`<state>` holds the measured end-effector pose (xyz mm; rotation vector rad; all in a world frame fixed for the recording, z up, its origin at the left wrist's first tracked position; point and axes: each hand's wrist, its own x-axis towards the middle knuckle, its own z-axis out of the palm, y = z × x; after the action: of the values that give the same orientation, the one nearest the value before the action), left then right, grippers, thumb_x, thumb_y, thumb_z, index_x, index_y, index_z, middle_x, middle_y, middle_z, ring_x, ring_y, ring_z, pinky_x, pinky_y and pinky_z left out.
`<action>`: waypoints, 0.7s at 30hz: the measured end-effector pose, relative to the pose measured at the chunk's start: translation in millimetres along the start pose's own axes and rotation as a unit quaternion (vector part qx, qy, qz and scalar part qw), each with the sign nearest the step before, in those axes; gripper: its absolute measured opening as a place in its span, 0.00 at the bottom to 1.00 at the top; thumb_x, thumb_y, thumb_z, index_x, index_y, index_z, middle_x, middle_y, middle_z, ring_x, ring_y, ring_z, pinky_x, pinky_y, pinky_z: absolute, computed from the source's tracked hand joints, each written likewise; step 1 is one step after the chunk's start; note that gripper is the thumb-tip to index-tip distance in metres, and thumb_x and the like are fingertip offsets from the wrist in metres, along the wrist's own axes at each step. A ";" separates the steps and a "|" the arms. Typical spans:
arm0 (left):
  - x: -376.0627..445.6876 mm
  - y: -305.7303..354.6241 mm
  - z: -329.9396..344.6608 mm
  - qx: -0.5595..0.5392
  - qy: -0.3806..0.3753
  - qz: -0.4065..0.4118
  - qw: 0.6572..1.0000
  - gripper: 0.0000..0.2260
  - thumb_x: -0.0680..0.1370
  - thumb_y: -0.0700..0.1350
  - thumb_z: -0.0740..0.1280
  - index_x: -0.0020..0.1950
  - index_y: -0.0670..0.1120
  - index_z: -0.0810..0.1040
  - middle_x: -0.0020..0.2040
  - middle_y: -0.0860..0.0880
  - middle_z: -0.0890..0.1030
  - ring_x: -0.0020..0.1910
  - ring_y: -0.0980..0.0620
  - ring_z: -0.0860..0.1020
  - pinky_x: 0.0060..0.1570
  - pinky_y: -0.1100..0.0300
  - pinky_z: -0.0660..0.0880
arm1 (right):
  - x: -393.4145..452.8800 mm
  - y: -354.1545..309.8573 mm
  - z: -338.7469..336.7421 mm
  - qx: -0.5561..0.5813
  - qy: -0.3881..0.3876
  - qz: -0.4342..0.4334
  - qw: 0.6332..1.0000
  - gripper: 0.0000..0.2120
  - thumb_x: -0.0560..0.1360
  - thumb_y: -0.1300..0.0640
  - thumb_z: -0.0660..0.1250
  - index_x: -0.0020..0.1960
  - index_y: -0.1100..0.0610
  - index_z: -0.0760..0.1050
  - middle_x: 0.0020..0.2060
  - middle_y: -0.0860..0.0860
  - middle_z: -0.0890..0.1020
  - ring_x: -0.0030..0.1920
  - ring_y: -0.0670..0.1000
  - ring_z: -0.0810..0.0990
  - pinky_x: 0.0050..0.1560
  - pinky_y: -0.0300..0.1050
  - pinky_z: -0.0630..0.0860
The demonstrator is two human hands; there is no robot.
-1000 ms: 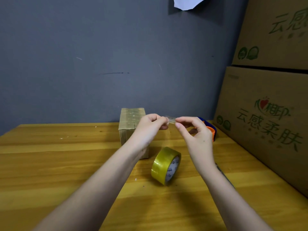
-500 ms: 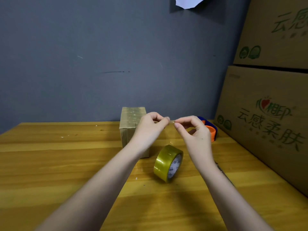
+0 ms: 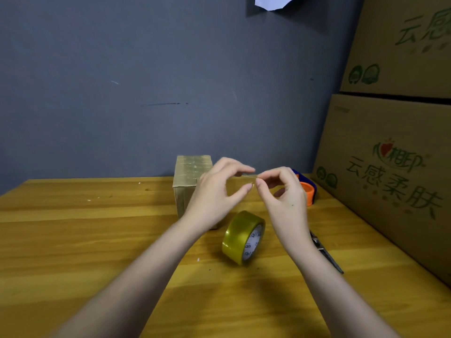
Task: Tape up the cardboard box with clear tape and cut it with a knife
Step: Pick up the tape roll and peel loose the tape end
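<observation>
A small cardboard box [image 3: 188, 176], its top covered in clear tape, stands near the table's back edge, partly behind my left hand [image 3: 217, 191]. A yellowish roll of clear tape [image 3: 242, 236] stands on its edge in front of the box, below both hands. My right hand [image 3: 283, 196] pinches a small scrap of clear tape [image 3: 249, 176] between thumb and forefinger. My left thumb and forefinger are spread apart, and the forefinger tip touches the scrap. A dark knife [image 3: 327, 254] lies on the table beside my right forearm.
An orange and blue tape dispenser [image 3: 308, 191] sits behind my right hand. Large printed cartons [image 3: 390, 181] are stacked along the right side. A grey wall closes the back of the wooden table [image 3: 85, 240].
My left thumb and forefinger have opened from their pinch on the scrap. Both hands have stayed above the roll, and the scrap remains in my right fingers.
</observation>
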<state>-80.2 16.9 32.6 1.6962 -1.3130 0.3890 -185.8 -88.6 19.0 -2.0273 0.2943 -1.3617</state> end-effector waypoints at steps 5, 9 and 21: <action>3.7 -3.2 2.4 -0.096 0.005 -0.072 0.993 0.05 0.75 0.43 0.69 0.47 0.52 0.82 0.47 0.52 0.81 0.49 0.61 0.77 0.52 0.70 0.72 | -0.2 0.8 -1.6 -0.001 -0.004 0.008 1.000 0.01 0.74 0.57 0.69 0.45 0.54 0.78 0.44 0.47 0.76 0.45 0.44 0.76 0.44 0.33 0.74; 7.8 -2.2 -0.7 -0.179 -0.036 -0.131 0.974 0.04 0.75 0.43 0.69 0.44 0.52 0.82 0.43 0.54 0.83 0.44 0.63 0.79 0.46 0.73 0.73 | 3.9 0.7 -5.5 0.014 -0.005 0.003 1.000 0.00 0.73 0.59 0.70 0.44 0.55 0.80 0.46 0.47 0.77 0.46 0.42 0.77 0.45 0.33 0.73; 0.7 -9.7 3.1 -0.112 -0.004 -0.156 0.981 0.14 0.76 0.56 0.64 0.36 0.49 0.79 0.36 0.50 0.82 0.41 0.51 0.80 0.48 0.51 0.76 | 5.6 2.2 -5.4 0.003 -0.002 0.030 1.000 0.02 0.73 0.55 0.70 0.44 0.52 0.80 0.38 0.42 0.83 0.43 0.41 0.81 0.46 0.41 0.80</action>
<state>-72.2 14.1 26.9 1.6753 -1.0301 0.0491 -187.8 -95.4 23.0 -1.9996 0.3458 -1.3211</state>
